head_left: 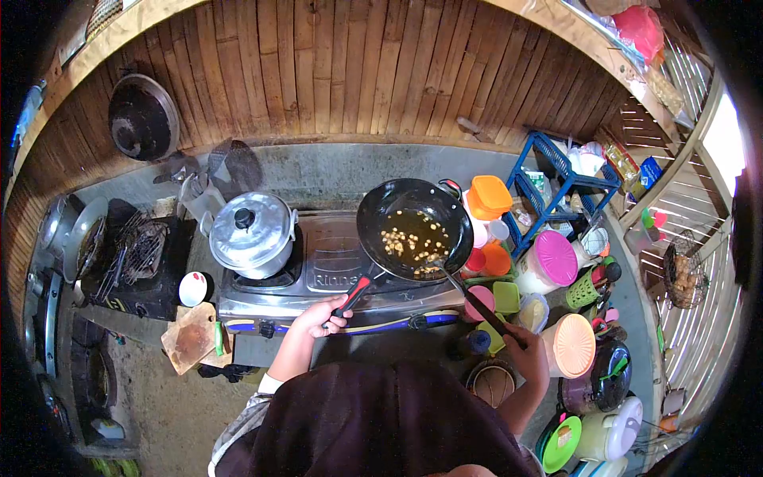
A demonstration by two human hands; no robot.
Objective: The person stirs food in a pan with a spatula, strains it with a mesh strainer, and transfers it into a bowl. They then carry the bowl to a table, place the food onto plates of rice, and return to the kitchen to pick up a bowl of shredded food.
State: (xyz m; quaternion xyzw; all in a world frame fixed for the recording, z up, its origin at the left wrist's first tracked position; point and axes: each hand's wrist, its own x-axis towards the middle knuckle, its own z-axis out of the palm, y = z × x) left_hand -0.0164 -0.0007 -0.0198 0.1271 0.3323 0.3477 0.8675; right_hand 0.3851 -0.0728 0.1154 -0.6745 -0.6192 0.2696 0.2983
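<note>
My left hand (326, 316) is closed round the red-and-black handle of a black wok (381, 211). The wok sits over the right side of a steel gas stove (334, 253). Small golden pieces of food (415, 238) lie in oil in the wok. In my right hand (526, 354) is the dark handle of a spatula (479, 304), whose metal end reaches into the wok at its lower right edge. The spatula's blade is partly hidden among the food and oil. A lidded aluminium pot (253, 237) stands on the left burner.
Right of the stove are an orange container (489, 197), a pink-lidded jar (555, 258), a peach-lidded tub (574, 345) and a blue rack (548, 179). A cutting board (187, 338) with a green-handled knife (218, 339) lies left. A wire basket of eggs (685, 274) hangs far right.
</note>
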